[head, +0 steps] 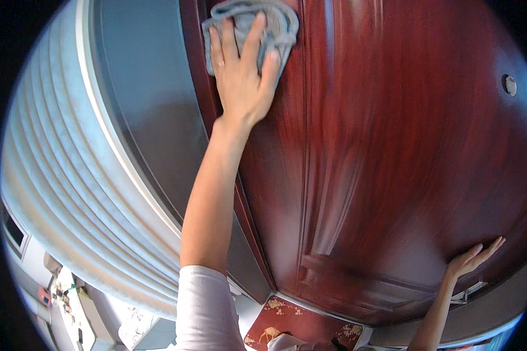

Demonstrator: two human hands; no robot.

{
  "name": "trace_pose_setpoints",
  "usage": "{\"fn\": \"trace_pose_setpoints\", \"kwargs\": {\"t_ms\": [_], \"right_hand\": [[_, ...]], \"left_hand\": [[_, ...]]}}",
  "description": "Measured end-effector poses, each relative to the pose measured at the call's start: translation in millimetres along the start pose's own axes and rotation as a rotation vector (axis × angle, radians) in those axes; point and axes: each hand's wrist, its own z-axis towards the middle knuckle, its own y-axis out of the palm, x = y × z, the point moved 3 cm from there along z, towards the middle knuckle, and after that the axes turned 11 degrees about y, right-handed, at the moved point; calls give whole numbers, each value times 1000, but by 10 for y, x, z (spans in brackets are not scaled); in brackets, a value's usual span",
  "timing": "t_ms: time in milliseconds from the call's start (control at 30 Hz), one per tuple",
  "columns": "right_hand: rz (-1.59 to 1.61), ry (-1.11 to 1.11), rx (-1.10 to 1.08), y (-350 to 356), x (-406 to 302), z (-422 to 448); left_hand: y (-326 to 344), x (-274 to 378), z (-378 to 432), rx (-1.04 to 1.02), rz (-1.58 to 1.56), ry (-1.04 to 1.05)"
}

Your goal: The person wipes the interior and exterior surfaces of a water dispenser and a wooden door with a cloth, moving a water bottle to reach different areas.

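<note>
Spread over a folded grey cloth [281,26], my left hand [241,79] presses it against the edge of a glossy dark red wooden door [377,153], high in the view. The fingers are apart on the cloth and a ring is on one of them. Low at the right, my right hand [470,259] rests near or on the door's surface, its fingers extended and holding nothing. A round metal fitting [510,85] sits on the door at the far right, and a metal handle [470,291] shows just below my right hand.
A grey panel [153,87] adjoins the door's left side. Pale pleated curtains [70,175] hang at the left. Below lies a red floral mat [285,318]. At the lower left, a white table [72,316] bears several small items.
</note>
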Motion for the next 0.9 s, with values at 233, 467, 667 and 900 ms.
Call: {"fn": "trace_pose_setpoints", "kwargs": {"t_ms": [233, 467, 667, 900], "right_hand": [[4, -11, -3, -8, -55, 52], [2, 13, -19, 20, -70, -14], [8, 6, -5, 2, -52, 19], [19, 23, -47, 1, -69, -28]], "left_hand": [[32, 484, -420, -39, -23, -43], [5, 1410, -1499, -357, -118, 11], [85, 1250, -563, -326, -27, 76], [66, 540, -28, -45, 65, 50]]}}
